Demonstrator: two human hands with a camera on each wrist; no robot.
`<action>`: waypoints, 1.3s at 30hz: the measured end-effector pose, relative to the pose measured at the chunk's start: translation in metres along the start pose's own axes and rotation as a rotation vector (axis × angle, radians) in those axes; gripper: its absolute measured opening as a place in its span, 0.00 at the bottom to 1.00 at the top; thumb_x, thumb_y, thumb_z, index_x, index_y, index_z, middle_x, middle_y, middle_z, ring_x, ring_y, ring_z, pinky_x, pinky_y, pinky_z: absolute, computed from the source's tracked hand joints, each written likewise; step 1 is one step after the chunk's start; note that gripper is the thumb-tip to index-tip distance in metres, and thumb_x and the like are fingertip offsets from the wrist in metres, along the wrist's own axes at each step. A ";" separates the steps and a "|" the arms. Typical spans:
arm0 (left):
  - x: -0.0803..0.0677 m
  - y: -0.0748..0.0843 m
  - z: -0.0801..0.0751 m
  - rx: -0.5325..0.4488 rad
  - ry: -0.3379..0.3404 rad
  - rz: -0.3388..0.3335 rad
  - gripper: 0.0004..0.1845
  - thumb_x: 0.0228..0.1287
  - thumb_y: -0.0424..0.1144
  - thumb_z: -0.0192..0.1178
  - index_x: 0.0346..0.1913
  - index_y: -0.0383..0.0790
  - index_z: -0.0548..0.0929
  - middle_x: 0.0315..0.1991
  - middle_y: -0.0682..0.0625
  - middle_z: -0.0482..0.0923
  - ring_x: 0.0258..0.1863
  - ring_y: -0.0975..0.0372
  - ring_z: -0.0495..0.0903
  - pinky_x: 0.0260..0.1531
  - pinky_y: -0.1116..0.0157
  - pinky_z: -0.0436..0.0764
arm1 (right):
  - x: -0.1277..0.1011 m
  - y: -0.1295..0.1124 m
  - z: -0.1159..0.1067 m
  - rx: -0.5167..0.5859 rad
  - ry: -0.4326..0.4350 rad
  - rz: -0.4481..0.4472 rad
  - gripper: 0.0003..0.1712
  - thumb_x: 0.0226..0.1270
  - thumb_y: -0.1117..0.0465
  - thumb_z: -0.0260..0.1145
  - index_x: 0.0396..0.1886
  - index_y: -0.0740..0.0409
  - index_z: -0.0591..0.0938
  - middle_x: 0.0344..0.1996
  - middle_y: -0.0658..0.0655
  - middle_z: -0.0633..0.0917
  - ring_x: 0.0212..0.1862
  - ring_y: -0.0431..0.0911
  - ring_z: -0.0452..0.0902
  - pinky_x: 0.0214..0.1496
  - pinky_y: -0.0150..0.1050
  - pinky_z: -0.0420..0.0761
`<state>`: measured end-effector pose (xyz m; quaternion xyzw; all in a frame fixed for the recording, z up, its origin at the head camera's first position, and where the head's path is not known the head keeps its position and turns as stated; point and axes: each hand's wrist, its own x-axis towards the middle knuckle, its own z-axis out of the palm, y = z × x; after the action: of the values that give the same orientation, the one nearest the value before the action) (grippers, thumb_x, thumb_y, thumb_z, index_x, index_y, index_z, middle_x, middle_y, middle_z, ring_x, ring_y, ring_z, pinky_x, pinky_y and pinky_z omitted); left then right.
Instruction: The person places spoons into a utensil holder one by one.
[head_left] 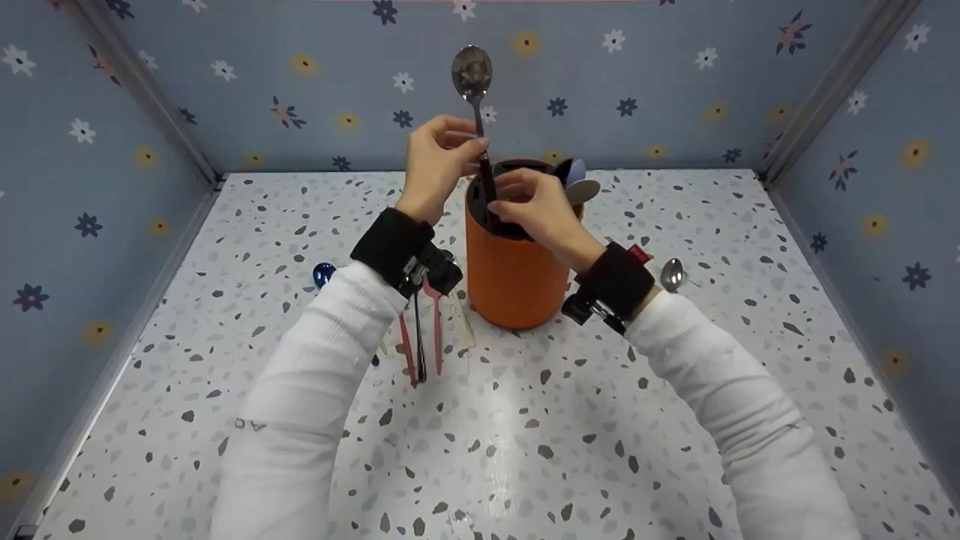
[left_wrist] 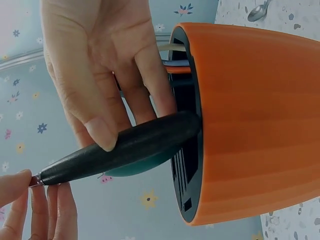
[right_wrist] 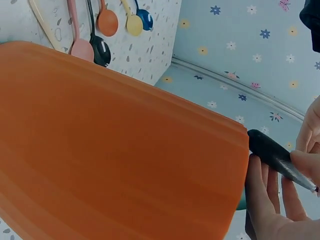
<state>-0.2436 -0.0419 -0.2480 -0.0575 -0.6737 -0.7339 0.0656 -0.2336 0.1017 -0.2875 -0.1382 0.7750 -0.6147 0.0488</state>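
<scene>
A metal spoon [head_left: 472, 71] with a black handle [left_wrist: 125, 147] stands bowl-up, its handle end inside the orange utensil holder [head_left: 514, 277]. My left hand [head_left: 472, 146] pinches the spoon's neck just above the black handle. My right hand [head_left: 501, 206] is at the holder's rim, thumb and fingers pinching the black handle [right_wrist: 270, 154] where it enters the holder [left_wrist: 255, 125]. Other utensils [head_left: 581, 184] stick out of the holder's far side. The holder [right_wrist: 115, 150] fills most of the right wrist view.
Several coloured spoons [head_left: 420, 337] lie on the speckled table [head_left: 525, 450] left of the holder, with a blue one [head_left: 324, 274] further left. A metal spoon [head_left: 673, 274] lies to the right. Flowered walls [head_left: 90, 187] enclose the table on three sides.
</scene>
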 end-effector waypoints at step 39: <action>-0.006 -0.046 -0.033 -0.099 0.105 -0.061 0.10 0.58 0.24 0.53 0.43 0.22 0.75 0.31 0.43 0.74 0.24 0.62 0.76 0.37 0.63 0.81 | -0.012 0.018 -0.006 -0.148 0.064 -0.098 0.11 0.57 0.69 0.61 0.41 0.67 0.78 0.39 0.63 0.80 0.39 0.46 0.77 0.43 0.33 0.79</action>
<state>-0.2459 -0.0706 -0.2970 -0.0014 -0.6337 -0.7698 0.0756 -0.2261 0.1149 -0.3046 -0.1593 0.8119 -0.5614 -0.0165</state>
